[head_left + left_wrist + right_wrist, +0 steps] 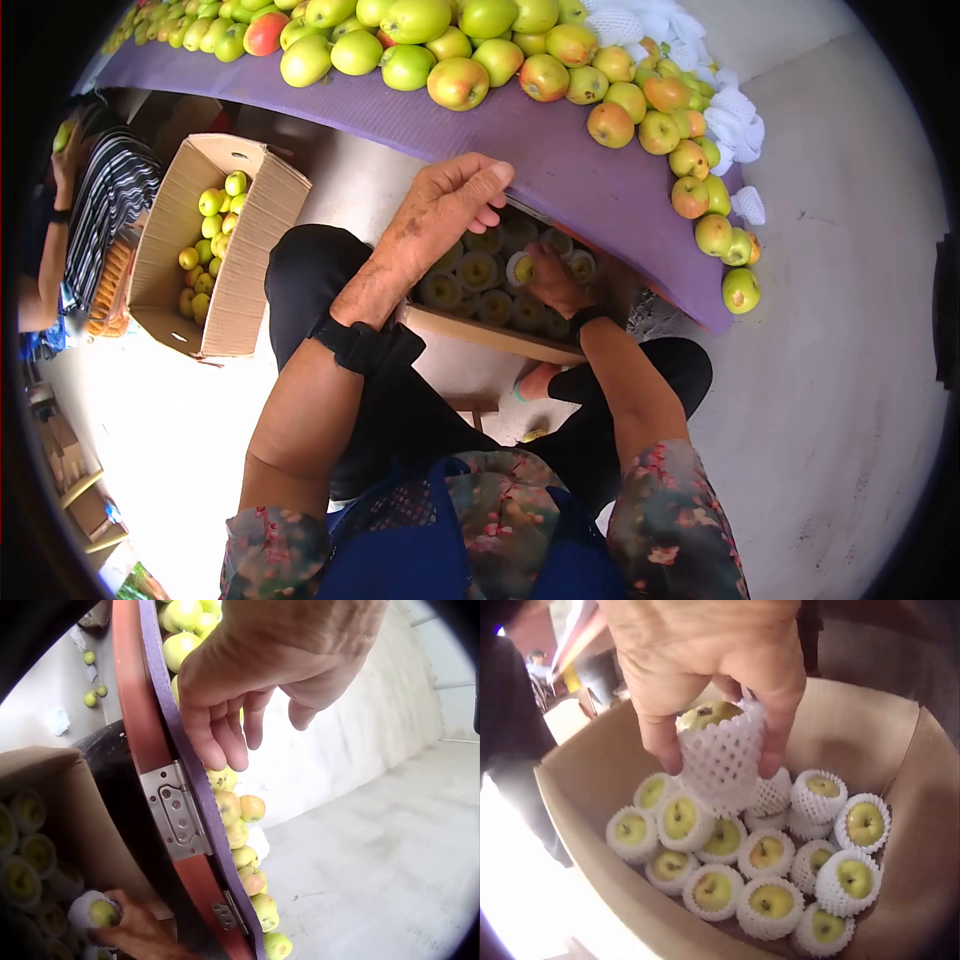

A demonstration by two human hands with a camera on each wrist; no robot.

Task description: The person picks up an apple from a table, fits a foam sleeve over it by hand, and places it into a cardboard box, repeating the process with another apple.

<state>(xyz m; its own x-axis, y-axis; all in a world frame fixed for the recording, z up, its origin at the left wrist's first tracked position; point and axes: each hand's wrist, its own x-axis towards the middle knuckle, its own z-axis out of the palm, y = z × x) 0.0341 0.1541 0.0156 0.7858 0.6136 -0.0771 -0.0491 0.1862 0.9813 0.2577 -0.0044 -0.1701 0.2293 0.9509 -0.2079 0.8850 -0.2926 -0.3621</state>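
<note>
My right hand (705,645) grips a green apple in a white foam net (718,765), its fingers and thumb around the net's sides. The apple is held over a cardboard box (851,724), where several netted apples (771,900) sit with their stem ends up. In the head view this box stands between my knees, partly under the table edge. My left hand (450,205) hangs near the table's purple-covered edge (570,185), holding nothing, with fingers loosely bent. Bare green and reddish apples (238,825) lie beyond it on the purple cover.
A pile of apples (405,65) spreads along the table, with white foam nets (735,125) at its right end. To the left stands another cardboard box (262,190) with loose apples. Another person's arm (48,250) shows at the far left. Metal hinges (177,810) join the red table frame.
</note>
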